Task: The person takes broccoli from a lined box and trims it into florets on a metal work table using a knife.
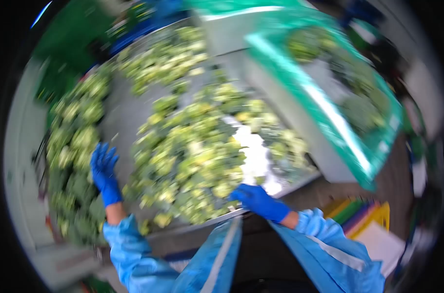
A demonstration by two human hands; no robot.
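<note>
My left hand (104, 171), in a blue glove, reaches forward with its fingers stretched out beside a row of broccoli heads (88, 105) along the table's left side. Nothing shows in it. At the near edge of the metal table (119, 112), my right hand (263, 201), also gloved in blue, has its fingers curled. Whatever it may hold is hidden and blurred. Between and beyond my hands lies a broad heap of cut broccoli pieces (188, 151), pale green with darker bits. Motion smears the whole view.
To the right stands a crate lined with green plastic (310, 93), with broccoli (361, 112) inside. Another green-lined container (227, 29) is behind it. Coloured boards or folders (356, 215) lie at lower right. A blue crate (149, 29) sits at the far side.
</note>
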